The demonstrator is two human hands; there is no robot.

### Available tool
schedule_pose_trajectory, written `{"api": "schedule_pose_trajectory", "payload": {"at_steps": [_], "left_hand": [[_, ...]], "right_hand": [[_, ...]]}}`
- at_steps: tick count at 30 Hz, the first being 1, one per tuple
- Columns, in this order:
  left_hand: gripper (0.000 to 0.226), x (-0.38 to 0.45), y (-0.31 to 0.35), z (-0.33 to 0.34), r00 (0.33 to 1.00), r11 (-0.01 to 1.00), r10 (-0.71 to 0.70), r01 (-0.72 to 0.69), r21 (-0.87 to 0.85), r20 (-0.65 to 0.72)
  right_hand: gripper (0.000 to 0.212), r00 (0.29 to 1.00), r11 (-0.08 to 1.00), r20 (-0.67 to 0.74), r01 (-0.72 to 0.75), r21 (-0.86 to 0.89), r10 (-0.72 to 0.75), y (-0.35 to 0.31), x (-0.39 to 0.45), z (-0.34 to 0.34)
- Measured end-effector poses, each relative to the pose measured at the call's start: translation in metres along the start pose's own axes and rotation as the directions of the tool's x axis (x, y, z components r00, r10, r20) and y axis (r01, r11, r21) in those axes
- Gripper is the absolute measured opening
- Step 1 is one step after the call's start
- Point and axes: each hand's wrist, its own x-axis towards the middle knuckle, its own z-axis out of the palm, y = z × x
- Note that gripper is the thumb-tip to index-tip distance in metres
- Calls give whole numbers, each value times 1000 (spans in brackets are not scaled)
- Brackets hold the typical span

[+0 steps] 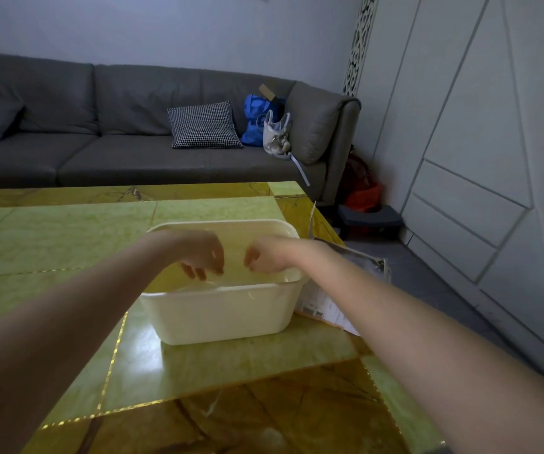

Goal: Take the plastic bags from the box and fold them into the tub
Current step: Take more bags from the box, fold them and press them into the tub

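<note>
Both hands inside tub [221, 314], likely placing bag [231, 283]. Left hand [203, 253], right hand [262, 257]: fingers curled, grasp unclear. Box [336, 296] touching tub's right side, within reach.

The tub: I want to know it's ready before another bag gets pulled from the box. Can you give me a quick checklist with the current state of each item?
1. White tub upright on the green table: ok.
2. Left hand and right hand both inside the tub, fingers curled: ok.
3. Clear plastic bag inside the tub: ok, faintly visible under the hands.
4. Bag folded flat: cannot tell, too transparent.
5. Cardboard box within reach, right beside the tub: ok.
6. Bags left in the box: cannot tell, the right arm hides its inside.
</note>
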Motion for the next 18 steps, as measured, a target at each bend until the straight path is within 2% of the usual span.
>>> {"api": "schedule_pose_trajectory", "payload": {"at_steps": [2, 4, 5, 7, 9, 10, 11, 12, 15, 16, 18], "left_hand": [[16, -6, 17, -9, 949, 988, 142, -153, -17, -282], [16, -14, 39, -14, 822, 956, 256, -293, 7, -508], [16, -18, 52, -14, 762, 933, 310, -358, 30, -569], [18, -28, 78, -9, 644, 881, 420, -458, 117, -640], [19, -37, 100, -2, 528, 828, 506, -520, 212, -682], [20, -39, 108, 0, 491, 813, 528, -529, 244, -693], [20, -39, 115, 2, 484, 803, 548, -533, 267, -682], [21, -38, 121, 5, 525, 803, 567, -523, 285, -635], [25, -30, 135, 21, 722, 813, 574, -443, 379, -387], [27, -28, 138, 26, 772, 811, 553, -412, 416, -313], [29, -25, 142, 34, 832, 801, 517, -388, 457, -201]], "right_hand": [[29, 975, 977, -220, 82, 198, -37, 4, -24, -21], [24, 926, 919, -377, 164, 357, -19, 13, -51, -40], [22, 898, 901, -439, 189, 390, 2, 20, -61, -46], [20, 857, 920, -511, 145, 365, 68, 36, -78, -54], [21, 836, 935, -530, 62, 350, 143, 55, -89, -53], [21, 837, 937, -518, 16, 348, 178, 63, -93, -50], [21, 848, 944, -491, -34, 327, 201, 71, -94, -47], [19, 871, 953, -437, -100, 287, 223, 77, -96, -41], [13, 925, 954, -237, -277, 116, 297, 85, -98, -23], [18, 930, 951, -196, -303, 65, 310, 86, -98, -18], [19, 940, 946, -119, -323, -17, 319, 86, -97, -10]]}}
